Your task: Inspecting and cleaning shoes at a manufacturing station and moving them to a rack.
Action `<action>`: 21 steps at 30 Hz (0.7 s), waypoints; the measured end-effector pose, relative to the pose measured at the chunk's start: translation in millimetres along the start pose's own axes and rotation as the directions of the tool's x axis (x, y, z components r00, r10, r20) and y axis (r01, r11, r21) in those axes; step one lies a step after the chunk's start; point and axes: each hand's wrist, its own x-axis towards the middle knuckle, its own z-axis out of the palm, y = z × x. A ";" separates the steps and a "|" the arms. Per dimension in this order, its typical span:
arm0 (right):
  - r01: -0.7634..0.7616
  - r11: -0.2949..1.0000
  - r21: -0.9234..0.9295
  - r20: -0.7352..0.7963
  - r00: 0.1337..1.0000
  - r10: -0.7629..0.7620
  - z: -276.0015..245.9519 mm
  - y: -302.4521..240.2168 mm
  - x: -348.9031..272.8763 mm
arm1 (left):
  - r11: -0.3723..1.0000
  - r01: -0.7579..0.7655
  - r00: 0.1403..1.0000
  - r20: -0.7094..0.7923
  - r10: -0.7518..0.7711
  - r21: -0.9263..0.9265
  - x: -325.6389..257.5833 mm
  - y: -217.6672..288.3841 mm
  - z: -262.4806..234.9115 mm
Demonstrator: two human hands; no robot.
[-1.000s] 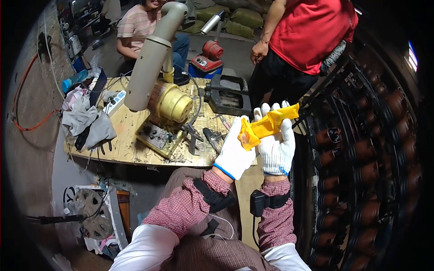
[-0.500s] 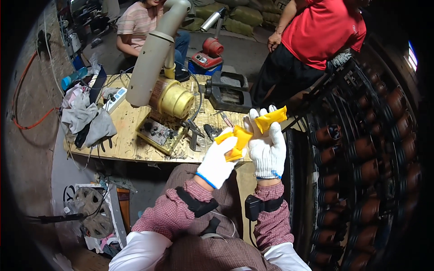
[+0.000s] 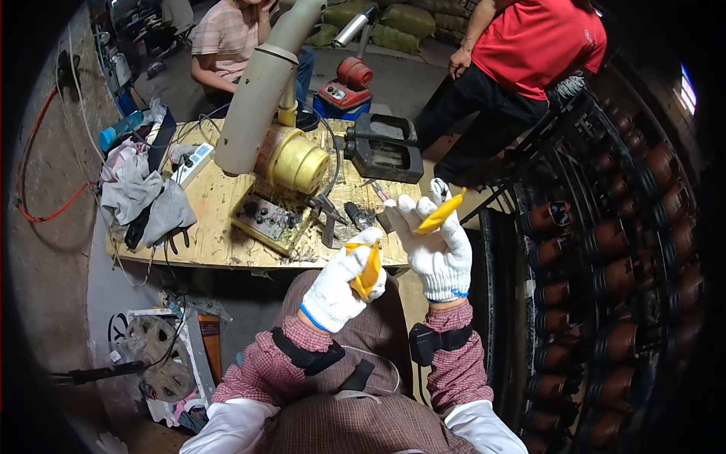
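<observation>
Gripping yellow wrapper (image 3: 368, 274) in left hand (image 3: 338, 286); bearing yellow packet (image 3: 439, 215) on spread right hand (image 3: 437, 263); could drop if tilted.

The wooden tabletop (image 3: 209, 231) is flanked beyond its left edge by a stained brownish wall (image 3: 47, 147). Beyond its far edge, a grey floor (image 3: 408, 82) is exposed, backed by piled green sacks (image 3: 407, 20). Past its right edge, a dark rack (image 3: 578, 107) is filled with brown cylindrical parts (image 3: 614, 275). The dim room is relieved by a bright window-like opening (image 3: 688, 92) at far right.
</observation>
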 end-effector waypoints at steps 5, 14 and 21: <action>-0.004 0.774 -0.634 -0.155 0.980 -0.122 23.0 -4.3 -7.8 | 0.776 -0.078 0.983 -0.080 0.163 0.625 -5.7 12.8 35.3; -0.191 0.586 -0.787 -0.296 0.951 -0.087 26.2 35.9 -51.4 | 0.482 -0.051 0.980 -0.049 0.193 0.875 -43.8 6.6 14.1; -0.311 0.534 -0.787 -0.379 0.925 -0.020 -0.9 68.0 -73.8 | 0.662 0.070 0.972 -0.200 0.123 0.746 -70.2 8.7 -11.0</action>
